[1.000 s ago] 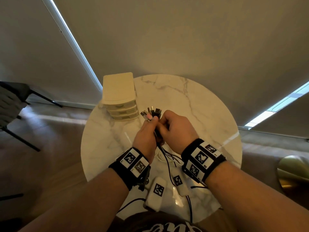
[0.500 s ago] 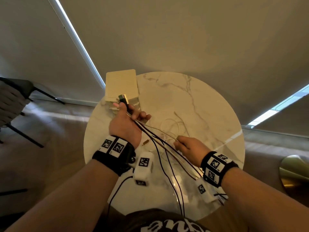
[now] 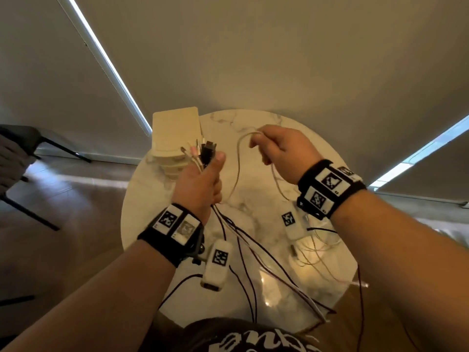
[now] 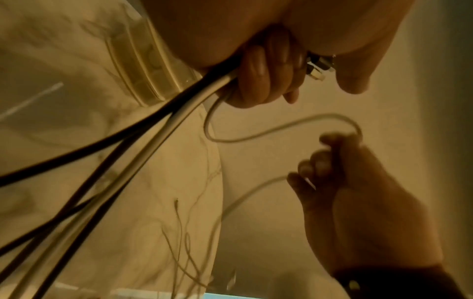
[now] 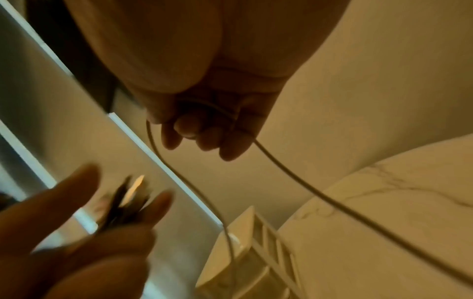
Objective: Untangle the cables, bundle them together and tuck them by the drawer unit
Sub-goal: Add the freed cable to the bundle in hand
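Note:
My left hand (image 3: pixel 203 174) grips a bunch of black and white cables just below their plug ends (image 3: pixel 203 149), held up in front of the cream drawer unit (image 3: pixel 175 138). The fingers (image 4: pixel 266 66) curl round the bundle (image 4: pixel 163 109) in the left wrist view. The cable tails (image 3: pixel 253 255) trail down over the round marble table (image 3: pixel 253 204) and past its near edge. My right hand (image 3: pixel 276 148) is raised to the right and holds a loop of one thin white cable (image 3: pixel 239 153). The cable (image 5: pixel 294 172) runs under its curled fingers (image 5: pixel 204 129).
Two white tagged modules (image 3: pixel 217 262) (image 3: pixel 291 224) hang from my wrists over the table. Loose white cable loops (image 3: pixel 314 252) lie at the table's right side. A dark chair (image 3: pixel 22 158) stands on the wooden floor to the left. The wall rises behind the table.
My right hand has risen from low over the table to level with the left, drawing one white cable up into a loop. My left hand still grips the plug ends and has moved slightly right.

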Demonstrator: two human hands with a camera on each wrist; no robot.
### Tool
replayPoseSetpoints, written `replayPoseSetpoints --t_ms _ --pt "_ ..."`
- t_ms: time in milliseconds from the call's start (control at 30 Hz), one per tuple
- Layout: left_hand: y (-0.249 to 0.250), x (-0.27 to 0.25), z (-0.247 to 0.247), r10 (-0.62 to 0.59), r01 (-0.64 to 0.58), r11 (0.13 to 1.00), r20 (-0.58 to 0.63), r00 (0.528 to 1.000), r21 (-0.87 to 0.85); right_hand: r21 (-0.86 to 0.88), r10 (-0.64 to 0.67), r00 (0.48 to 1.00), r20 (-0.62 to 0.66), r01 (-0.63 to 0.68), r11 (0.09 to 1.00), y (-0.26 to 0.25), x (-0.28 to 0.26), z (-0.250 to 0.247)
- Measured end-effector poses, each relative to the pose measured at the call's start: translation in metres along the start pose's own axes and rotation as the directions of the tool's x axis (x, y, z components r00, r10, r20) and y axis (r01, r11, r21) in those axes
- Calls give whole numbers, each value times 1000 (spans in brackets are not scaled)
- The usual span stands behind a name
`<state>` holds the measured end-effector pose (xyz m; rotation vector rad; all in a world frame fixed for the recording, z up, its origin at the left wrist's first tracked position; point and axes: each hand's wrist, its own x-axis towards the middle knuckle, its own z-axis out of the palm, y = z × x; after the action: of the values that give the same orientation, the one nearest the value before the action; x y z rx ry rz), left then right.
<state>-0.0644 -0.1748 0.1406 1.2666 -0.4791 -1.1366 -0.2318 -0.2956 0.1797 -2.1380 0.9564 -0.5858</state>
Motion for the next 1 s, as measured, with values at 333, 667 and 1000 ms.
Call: replayPoseSetpoints --t_ms 333,667,1000 --pt "-2 0 8 95 -105 994 200 975 41 -45 -101 961 258 116 992 -17 -11 22" --pt "33 20 -14 69 -111 939 -136 988 -326 -8 277 955 103 -277 961 69 -35 41" --pt "-6 1 14 134 -142 953 46 990 266 -71 -17 991 134 26 997 -7 -24 35"
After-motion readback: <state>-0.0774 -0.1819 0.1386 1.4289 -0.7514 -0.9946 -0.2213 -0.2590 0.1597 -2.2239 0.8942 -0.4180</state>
